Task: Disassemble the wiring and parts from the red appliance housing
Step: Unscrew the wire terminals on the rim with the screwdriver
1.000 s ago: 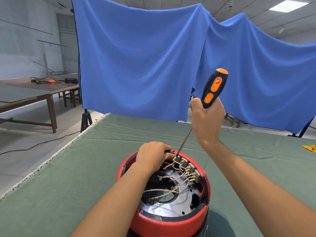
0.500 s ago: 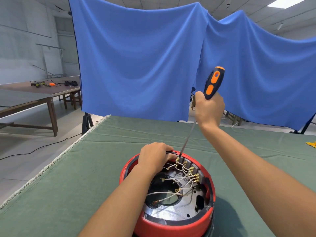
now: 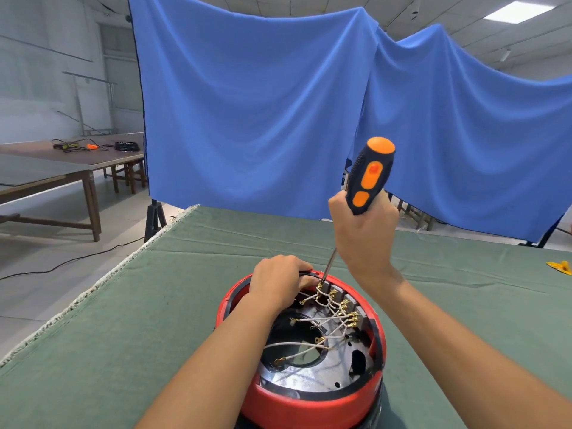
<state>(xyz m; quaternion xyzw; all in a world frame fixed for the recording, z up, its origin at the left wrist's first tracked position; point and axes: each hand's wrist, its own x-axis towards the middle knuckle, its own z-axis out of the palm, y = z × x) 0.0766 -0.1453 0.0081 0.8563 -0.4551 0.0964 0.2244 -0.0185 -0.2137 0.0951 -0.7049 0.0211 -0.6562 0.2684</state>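
Housing: the round red appliance housing (image 3: pixel 309 400) stands open side up on the green-covered table (image 3: pixel 123 335), close to the near edge and about midway between the left and right edges.
Inside: white wires (image 3: pixel 312 320) with brass terminals (image 3: pixel 348 314) fan across a shiny metal plate (image 3: pixel 312 379); a row of terminals runs along the far right inner wall.
Left hand: the left hand (image 3: pixel 278 281) rests over the far rim of the housing with its fingers curled down around the rim, next to the terminals.
Right hand: the right hand (image 3: pixel 363 236) is wrapped in a fist around the black and orange handle of the screwdriver (image 3: pixel 370 178), raised above the housing.
Screwdriver: it leans toward the far right, its shaft sloping down to the terminal at the far end of the row, just beside the left fingers.
Far right edge: a small yellow object (image 3: pixel 560 267) lies on the table.
Behind: a blue cloth (image 3: pixel 247 103) hangs past the far edge; a wooden bench (image 3: pixel 71 162) with cables stands at left.
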